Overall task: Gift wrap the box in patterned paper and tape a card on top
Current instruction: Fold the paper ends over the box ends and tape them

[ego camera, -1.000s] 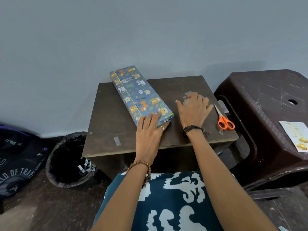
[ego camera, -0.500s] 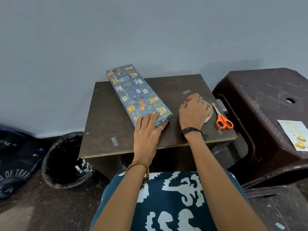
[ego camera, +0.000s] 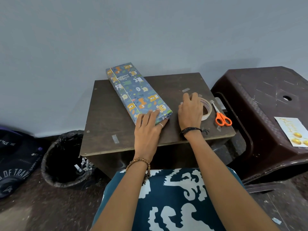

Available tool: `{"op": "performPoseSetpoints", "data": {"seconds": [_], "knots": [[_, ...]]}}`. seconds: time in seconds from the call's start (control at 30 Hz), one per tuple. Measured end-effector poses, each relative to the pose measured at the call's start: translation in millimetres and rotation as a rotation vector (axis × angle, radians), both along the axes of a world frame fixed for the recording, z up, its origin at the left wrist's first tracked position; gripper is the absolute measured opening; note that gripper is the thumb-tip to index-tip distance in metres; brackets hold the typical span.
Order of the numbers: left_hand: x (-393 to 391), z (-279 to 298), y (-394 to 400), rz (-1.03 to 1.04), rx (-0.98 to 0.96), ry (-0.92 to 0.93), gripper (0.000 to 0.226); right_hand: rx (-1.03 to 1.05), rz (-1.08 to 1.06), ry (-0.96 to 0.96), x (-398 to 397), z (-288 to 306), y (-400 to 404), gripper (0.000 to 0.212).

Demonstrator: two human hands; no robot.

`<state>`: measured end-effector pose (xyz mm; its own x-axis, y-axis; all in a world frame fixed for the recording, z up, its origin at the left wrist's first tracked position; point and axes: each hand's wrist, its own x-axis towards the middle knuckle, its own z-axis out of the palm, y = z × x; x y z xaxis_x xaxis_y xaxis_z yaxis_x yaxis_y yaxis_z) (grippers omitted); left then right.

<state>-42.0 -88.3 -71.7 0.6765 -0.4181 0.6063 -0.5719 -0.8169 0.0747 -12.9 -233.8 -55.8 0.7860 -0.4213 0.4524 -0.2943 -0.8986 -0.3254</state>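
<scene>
Pressing glossy paper-wrapped oblong box (ego camera: 136, 92), left hand (ego camera: 147, 126)

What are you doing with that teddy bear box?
A person is wrapping a present. The box is already covered in blue animal-print paper and lies on a small brown table. The left hand presses flat on its near end, while the right hand rests on a roll of tape. Orange scissors lie beside the tape. The card isn't on yet; it waits on the brown plastic stool.
</scene>
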Motion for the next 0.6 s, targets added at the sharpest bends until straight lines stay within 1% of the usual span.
{"op": "performPoseSetpoints", "data": {"seconds": [0.13,0.23,0.3,0.47,0.6], "knots": [[-0.8,1.6,0.0,0.003,0.004,0.002,0.051,-0.128,0.044,0.005,2.8,-4.7,-1.6,0.025],[-0.9,0.8,0.6,0.006,0.007,0.003,0.050,-0.231,0.090,0.073,2.0,-6.4,-1.9,0.025],[-0.7,0.0,1.1,0.008,0.015,0.010,0.051,-0.261,0.085,0.098,0.2,-6.0,-1.3,0.023],[-0.6,-1.0,1.9,-0.007,0.012,0.005,0.045,-0.351,0.053,0.086,-2.6,-6.1,2.9,0.022],[-0.4,-0.8,1.8,-0.006,0.012,-0.001,0.044,-0.416,0.086,0.091,-4.9,-6.5,10.3,0.022]]}}
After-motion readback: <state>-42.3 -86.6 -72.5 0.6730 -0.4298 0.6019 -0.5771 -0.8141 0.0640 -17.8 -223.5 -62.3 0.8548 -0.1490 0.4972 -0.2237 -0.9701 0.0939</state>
